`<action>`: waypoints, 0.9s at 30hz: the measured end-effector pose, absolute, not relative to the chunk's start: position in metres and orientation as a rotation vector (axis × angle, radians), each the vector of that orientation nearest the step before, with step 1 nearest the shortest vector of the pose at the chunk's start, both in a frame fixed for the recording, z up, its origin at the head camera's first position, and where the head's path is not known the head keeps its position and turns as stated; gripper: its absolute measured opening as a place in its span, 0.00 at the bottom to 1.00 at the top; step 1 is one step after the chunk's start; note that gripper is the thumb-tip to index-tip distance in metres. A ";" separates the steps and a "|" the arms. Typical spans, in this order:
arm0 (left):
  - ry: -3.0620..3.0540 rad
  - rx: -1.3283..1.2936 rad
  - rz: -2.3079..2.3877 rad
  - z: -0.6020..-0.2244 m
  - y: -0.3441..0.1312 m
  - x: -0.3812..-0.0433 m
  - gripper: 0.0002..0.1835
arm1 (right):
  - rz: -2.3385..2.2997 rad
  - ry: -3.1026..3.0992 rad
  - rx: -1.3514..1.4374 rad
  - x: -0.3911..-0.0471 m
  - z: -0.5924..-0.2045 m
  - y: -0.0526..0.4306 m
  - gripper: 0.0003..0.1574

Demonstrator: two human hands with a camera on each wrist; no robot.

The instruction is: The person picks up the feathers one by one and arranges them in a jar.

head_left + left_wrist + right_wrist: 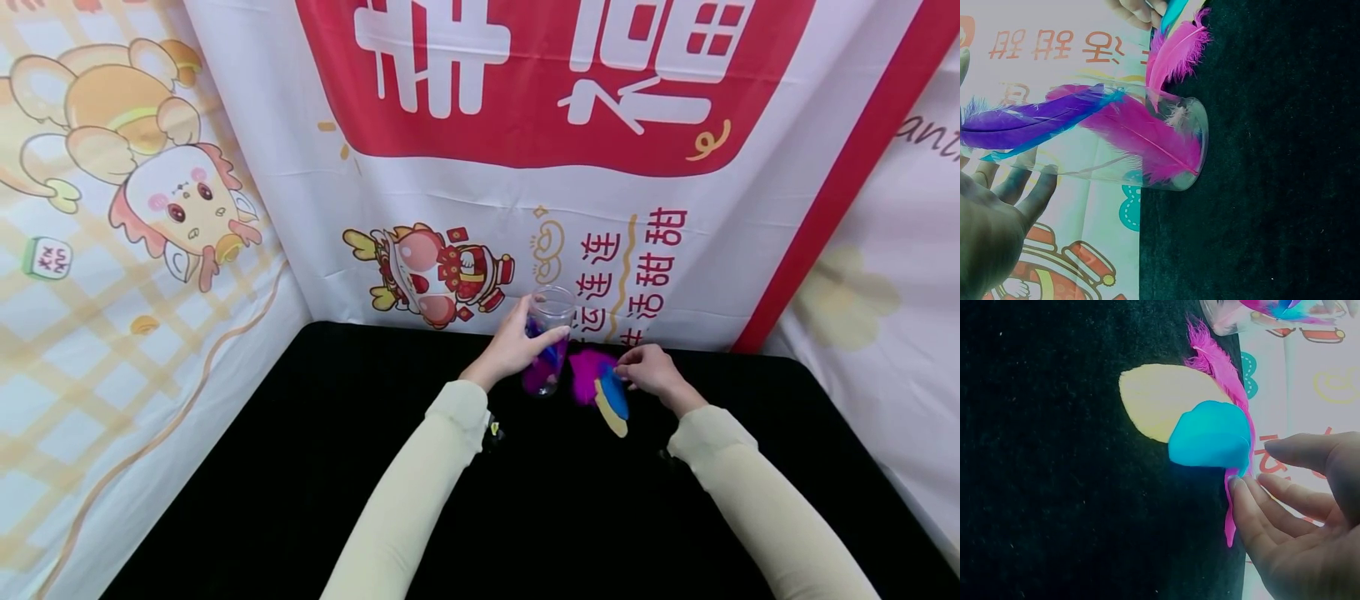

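Note:
My left hand (520, 337) grips a clear, tall plastic cup (1194, 109) from its left side. Purple (1035, 119), magenta (1141, 134) and blue feathers lie inside it, with a small pale fluffy one near the base. Just right of the cup, my right hand (651, 369) pinches a blue feather (1210, 437) near its narrow end. A yellow, rounded feather (1154, 397) overlaps behind the blue one. Alongside them is a bright pink feather (1229, 375); whether the fingers also hold the pink and yellow ones cannot be told.
A black cloth-covered table (570, 517) lies under both hands. Behind it hangs a white and red printed cloth (465, 183) close to the cup. A patterned cloth (112, 350) closes the left side and a pale one (885, 317) the right.

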State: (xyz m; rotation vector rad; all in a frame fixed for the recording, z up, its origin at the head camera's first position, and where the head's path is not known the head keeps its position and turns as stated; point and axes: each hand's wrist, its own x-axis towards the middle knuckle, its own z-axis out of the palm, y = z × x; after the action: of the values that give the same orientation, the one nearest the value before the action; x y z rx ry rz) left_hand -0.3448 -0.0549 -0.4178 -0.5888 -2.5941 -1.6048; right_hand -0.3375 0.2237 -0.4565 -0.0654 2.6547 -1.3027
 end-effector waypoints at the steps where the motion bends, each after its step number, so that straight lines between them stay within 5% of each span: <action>1: -2.595 -0.588 -1.603 -0.418 -0.055 -0.345 0.43 | -1.314 2.648 -0.064 -0.337 -0.457 0.224 0.20; 27: -2.577 -0.583 -1.646 -0.419 -0.054 -0.344 0.41 | -1.618 2.371 -0.015 -0.337 -0.464 0.224 0.28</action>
State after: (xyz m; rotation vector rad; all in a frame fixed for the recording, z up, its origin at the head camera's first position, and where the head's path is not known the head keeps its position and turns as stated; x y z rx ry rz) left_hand -0.3436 -0.0538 -0.4194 -0.5835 -2.5775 -1.6460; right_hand -0.3372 0.2239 -0.4640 -0.0152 2.3709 -1.6176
